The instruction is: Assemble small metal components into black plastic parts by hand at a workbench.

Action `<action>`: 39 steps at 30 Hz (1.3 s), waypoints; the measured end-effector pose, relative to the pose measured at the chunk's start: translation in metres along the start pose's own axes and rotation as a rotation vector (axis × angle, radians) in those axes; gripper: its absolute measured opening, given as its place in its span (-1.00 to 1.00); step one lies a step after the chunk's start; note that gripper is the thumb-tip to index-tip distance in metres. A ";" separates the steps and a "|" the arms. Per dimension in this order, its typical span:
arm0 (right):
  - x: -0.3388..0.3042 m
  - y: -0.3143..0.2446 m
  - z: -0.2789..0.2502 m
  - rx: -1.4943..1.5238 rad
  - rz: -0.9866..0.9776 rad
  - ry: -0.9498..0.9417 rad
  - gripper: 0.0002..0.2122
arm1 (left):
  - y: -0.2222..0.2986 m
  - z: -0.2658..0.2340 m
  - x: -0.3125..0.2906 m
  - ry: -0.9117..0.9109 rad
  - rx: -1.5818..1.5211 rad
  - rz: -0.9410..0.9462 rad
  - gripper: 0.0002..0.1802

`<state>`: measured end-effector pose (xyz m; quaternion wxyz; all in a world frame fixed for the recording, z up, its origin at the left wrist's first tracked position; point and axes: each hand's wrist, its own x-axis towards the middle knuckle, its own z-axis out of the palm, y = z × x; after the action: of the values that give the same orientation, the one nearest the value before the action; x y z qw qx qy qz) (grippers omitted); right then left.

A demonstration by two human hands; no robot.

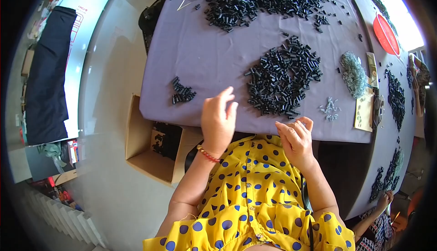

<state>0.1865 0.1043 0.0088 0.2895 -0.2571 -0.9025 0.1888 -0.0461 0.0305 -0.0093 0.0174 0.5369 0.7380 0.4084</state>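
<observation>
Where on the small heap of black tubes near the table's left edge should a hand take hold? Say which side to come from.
Take one tube at the rim of the small heap of black tubes, pinching across its short round body. Come from above on the near side, probably with the left hand, which is closest: the tubes lie loose and flat on the purple cloth, and the rim pieces look least tangled.

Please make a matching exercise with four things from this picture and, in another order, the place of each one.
Things:
1. cardboard box
2. small black pile
3. red round plate
4. left hand

Places:
a. on the cloth, left of the left hand
b. far right of the table
c. on the floor, below the table edge
d. over the near table edge

Pairs: 1-c, 2-a, 3-b, 4-d
</observation>
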 end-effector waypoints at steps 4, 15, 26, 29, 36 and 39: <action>-0.006 0.004 -0.004 0.000 0.023 0.013 -0.73 | 0.018 0.028 -0.001 -0.076 0.062 0.021 -0.40; -0.055 0.048 -0.024 -0.047 0.542 0.392 -0.70 | 0.025 0.033 0.000 -0.114 0.048 0.006 -0.47; -0.046 0.051 -0.031 -0.608 0.471 0.091 -0.56 | 0.027 0.035 -0.001 -0.099 0.059 0.046 -0.46; -0.050 0.049 -0.036 -0.471 0.377 0.142 -0.61 | 0.027 0.033 -0.002 -0.119 0.041 -0.001 -0.49; -0.046 0.056 -0.031 -0.229 0.656 0.409 -0.86 | 0.027 0.033 -0.001 -0.139 0.028 -0.026 -0.50; -0.041 0.051 -0.027 -0.415 0.561 0.302 -0.90 | 0.026 0.034 -0.001 -0.137 0.031 -0.018 -0.50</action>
<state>0.2501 0.1266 -0.0135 0.2980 -0.5725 -0.7631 0.0341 -0.0098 0.0513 -0.0163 0.0633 0.5570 0.7461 0.3593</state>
